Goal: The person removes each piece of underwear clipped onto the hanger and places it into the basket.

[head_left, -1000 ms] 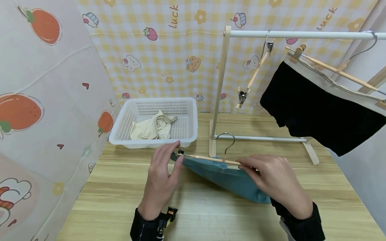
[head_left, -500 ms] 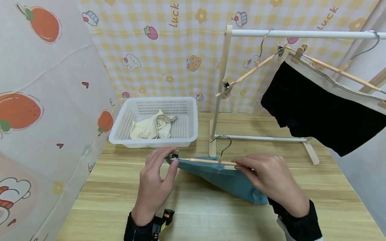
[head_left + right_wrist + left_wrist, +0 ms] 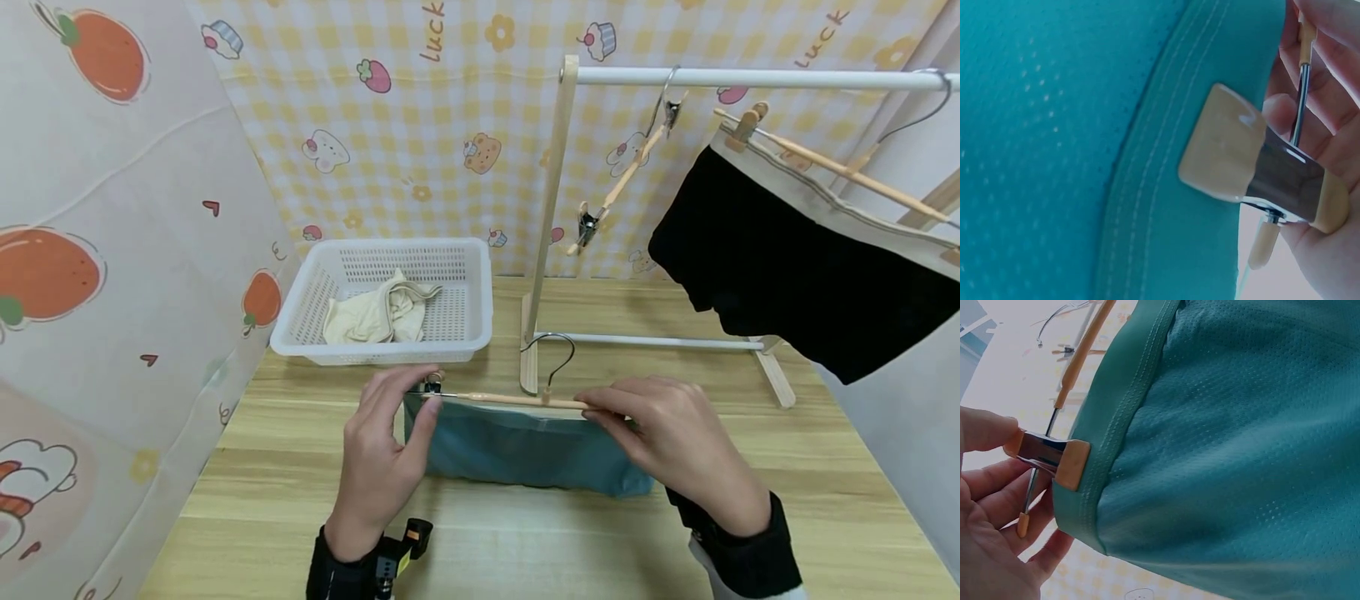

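Note:
A wooden clip hanger (image 3: 510,402) with a metal hook is held level above the table, the teal shorts (image 3: 525,450) hanging below it. My left hand (image 3: 386,454) pinches the clip (image 3: 1041,453) at the hanger's left end between thumb and fingers. That clip bites the waistband of the shorts. My right hand (image 3: 667,442) grips the hanger's wooden bar right of the hook. In the right wrist view a second clip (image 3: 1254,162) sits on the waistband (image 3: 1179,175), with the right fingers round the bar above it.
A white basket (image 3: 480,333) with a cream cloth garment (image 3: 367,315) stands at the back left. At the back right, a rack (image 3: 555,192) bears a bare clip hanger (image 3: 626,179) and black shorts (image 3: 795,258) on another hanger. Patterned cloth hangs behind the wooden table (image 3: 300,500).
Both hands and the held hanger have shifted slightly left. The teal shorts have swung from a slanted fold to hang more squarely below the bar. The bare hanger on the rack has swung about.

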Demonstrator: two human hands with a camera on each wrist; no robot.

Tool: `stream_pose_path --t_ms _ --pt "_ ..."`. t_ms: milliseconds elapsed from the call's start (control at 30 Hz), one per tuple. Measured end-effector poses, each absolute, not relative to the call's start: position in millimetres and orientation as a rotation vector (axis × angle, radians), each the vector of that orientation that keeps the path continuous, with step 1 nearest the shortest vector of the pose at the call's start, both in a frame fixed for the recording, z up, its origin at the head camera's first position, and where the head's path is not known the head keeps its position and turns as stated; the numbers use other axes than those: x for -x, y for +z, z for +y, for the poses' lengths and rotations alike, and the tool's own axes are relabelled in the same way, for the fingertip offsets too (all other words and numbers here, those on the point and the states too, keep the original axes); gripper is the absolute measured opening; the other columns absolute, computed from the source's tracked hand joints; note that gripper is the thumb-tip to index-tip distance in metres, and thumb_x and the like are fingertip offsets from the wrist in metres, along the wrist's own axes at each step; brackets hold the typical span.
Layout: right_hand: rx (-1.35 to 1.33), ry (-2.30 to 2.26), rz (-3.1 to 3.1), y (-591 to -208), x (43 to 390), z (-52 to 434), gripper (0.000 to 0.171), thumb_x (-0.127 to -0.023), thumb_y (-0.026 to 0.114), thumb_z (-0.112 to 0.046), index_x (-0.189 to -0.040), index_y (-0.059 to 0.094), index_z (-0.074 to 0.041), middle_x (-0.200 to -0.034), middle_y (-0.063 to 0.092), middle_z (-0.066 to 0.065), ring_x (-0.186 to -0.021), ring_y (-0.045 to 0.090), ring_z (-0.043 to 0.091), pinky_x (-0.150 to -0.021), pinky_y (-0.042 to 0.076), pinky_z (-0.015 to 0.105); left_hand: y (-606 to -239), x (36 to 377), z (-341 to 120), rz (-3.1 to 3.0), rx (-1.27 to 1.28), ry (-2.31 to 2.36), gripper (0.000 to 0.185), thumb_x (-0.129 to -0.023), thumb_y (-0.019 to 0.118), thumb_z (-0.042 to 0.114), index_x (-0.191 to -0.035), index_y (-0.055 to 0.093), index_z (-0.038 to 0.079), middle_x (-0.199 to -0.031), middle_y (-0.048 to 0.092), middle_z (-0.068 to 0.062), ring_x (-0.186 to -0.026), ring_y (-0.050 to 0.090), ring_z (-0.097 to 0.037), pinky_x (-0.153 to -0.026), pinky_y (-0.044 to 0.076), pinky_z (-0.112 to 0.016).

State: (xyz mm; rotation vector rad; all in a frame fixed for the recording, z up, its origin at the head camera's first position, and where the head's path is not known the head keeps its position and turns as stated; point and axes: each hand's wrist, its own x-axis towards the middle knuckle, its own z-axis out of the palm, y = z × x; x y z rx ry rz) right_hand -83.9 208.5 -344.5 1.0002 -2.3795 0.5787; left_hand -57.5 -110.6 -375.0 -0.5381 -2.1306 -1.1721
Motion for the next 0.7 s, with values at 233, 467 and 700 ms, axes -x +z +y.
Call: stream_pose_path --t_ms 233,467,700 --pt "-1.002 0.528 -2.384 -344 86 209 0.03 -0.079 0.092 -0.005 -0.104 0.086 -0.019 -0.085 0.079 -0.009 -0.064 0.064 0.0 -0.054 0.048 0.02 -379 60 -112 -2.194 0.562 -1.127 0.045 -0.1 0.072 0.001 -0.144 0.066 0.001 -0.126 0.074 -0.014 -0.124 0.066 -0.029 -0.118 0.042 -0.027" --pt "-1.003 0.504 -2.379 -347 87 210 0.029 -0.08 0.092 -0.006 -0.105 0.086 -0.02 -0.083 0.078 -0.009 -0.062 0.063 0.001 -0.053 0.046 0.02 -381 61 -111 -2.233 0.567 -1.131 0.038 -0.101 0.07 0.0 -0.139 0.067 0.002 -0.126 0.074 -0.013 -0.122 0.066 -0.027 -0.118 0.041 -0.038" --pt "-0.994 0.491 -2.398 -350 90 211 0.027 -0.081 0.092 -0.007 -0.105 0.086 -0.02 -0.083 0.078 -0.008 -0.063 0.064 0.003 -0.053 0.046 0.022 -386 65 -111 -2.217 0.562 -1.14 0.034 -0.096 0.073 -0.003 -0.13 0.071 0.003 -0.115 0.077 -0.009 -0.111 0.07 -0.025 -0.116 0.041 -0.05"
